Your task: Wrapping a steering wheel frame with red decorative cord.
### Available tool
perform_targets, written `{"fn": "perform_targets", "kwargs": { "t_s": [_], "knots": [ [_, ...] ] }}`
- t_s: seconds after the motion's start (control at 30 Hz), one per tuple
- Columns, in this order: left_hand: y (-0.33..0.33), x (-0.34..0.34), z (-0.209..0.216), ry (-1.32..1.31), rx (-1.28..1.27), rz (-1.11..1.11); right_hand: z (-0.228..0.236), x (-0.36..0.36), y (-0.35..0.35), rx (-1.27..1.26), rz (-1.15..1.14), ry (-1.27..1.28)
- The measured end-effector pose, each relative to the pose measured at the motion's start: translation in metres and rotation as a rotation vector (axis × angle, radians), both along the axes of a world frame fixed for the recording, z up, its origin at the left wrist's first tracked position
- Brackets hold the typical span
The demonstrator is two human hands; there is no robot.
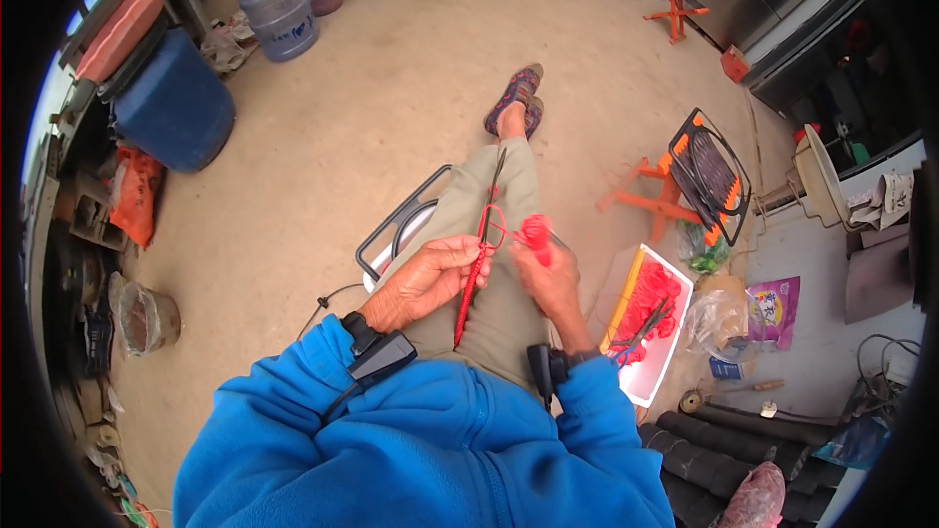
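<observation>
My left hand (435,279) is closed with thumb and finger on a slender dark rod (497,181), held over my lap. Its lower part is tightly covered in red cord (468,303), tapering to a point near my jacket. My right hand (550,279) is closed on a bundle of bright red string (535,234), a little blurred. A loose loop of red string runs between the bundle and the rod. Beside my right knee stands a white foam box (641,396) with red string (653,295) and a dark scissors-like tool (646,326) in it.
A folding stool with orange legs (670,205) stands right of my legs. Black rolls (704,460) and a purple packet (775,313) lie lower right. Leftward are a blue barrel (176,103), a water bottle (281,12) and a lined bucket (145,318). Another black-framed seat (386,235) is beside my left leg.
</observation>
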State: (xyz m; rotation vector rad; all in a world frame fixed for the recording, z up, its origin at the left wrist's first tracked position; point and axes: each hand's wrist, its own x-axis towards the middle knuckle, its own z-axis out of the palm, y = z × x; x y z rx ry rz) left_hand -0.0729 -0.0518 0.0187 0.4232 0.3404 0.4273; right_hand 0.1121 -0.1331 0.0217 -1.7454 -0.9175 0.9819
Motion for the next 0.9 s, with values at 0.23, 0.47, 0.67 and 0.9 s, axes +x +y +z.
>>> {"fn": "perform_targets", "kwargs": {
  "t_s": [0.23, 0.47, 0.67, 0.9],
  "knots": [
    [-0.003, 0.005, 0.003, 0.021, 0.053, -0.025, 0.116, -0.006, -0.036, 0.320, -0.032, -0.040],
    [-0.012, 0.014, 0.000, 0.043, 0.083, 0.028, 0.138, -0.042, -0.032, 0.330, 0.156, -0.010],
    [-0.014, 0.011, 0.003, 0.022, 0.053, 0.032, 0.143, -0.065, -0.024, 0.552, 0.567, -0.356],
    [-0.001, 0.014, 0.043, 0.409, 1.384, 0.424, 0.172, -0.008, -0.038, 0.223, 0.084, -0.292]
  ]
}}
